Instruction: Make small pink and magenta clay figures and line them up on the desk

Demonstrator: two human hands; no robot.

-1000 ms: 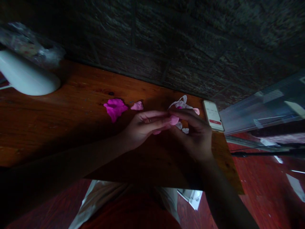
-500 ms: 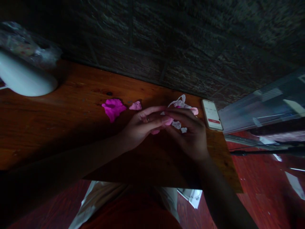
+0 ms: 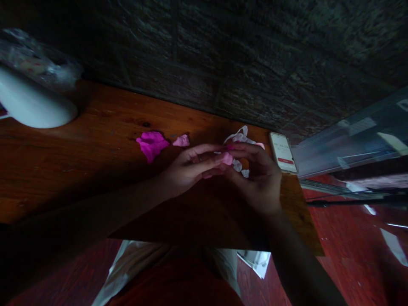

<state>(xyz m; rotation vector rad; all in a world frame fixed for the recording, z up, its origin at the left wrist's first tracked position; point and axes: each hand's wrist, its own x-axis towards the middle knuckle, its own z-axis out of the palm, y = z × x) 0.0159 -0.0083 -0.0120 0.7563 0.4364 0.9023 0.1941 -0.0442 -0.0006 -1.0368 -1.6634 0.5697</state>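
The left hand [image 3: 188,170], palm turned inward, is pinching a soft pink piece [image 3: 227,159] (dim light blurs its edges) above the wooden table [image 3: 105,114]; the right hand [image 3: 259,180] is curving toward it, fingers bent, fingertips closing around its far side.

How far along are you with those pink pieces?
Nothing looks clearly finished. The left hand holds a light pink piece, with the right hand touching it. The magenta piece and small pink piece lie loose on the table, perhaps left to use; how much remains, I can't tell.
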